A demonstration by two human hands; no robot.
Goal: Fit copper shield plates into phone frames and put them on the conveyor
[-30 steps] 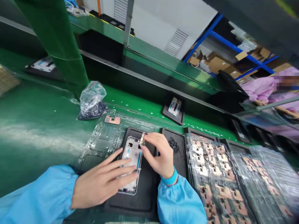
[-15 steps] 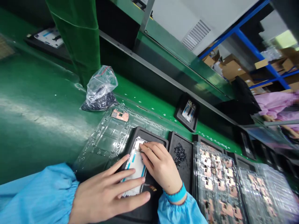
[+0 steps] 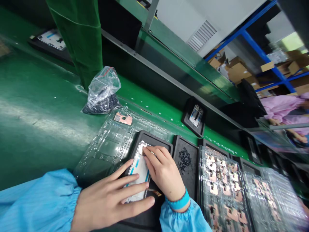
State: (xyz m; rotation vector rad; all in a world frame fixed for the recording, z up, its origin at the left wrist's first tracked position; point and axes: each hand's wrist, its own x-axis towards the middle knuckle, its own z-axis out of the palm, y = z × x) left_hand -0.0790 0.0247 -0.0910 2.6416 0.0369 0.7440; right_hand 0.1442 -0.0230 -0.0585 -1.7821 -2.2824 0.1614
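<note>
A white phone frame (image 3: 143, 169) with blue strips lies in a black foam tray (image 3: 155, 138), tilted in my view. My left hand (image 3: 108, 198) is spread flat across the frame's lower part, fingers apart. Over the top end, my right hand (image 3: 166, 170) has thumb and fingertips drawn together, pressed at the frame's upper area. Whatever is under those fingertips is hidden. A small flex cable (image 3: 154, 192) sticks out at the frame's right edge.
Behind the tray is a clear plastic tray (image 3: 106, 141) holding one copper-coloured board (image 3: 123, 118). A bag of black bits (image 3: 101, 100) stands beyond it. To the right are a tray of small black pieces (image 3: 184, 159) and stacked trays of boards (image 3: 224, 183). A person in pink (image 3: 277, 106) sits far right.
My right fingertips have barely shifted at the frame's top end. The left hand stays in place; the whole view has moved slightly.
</note>
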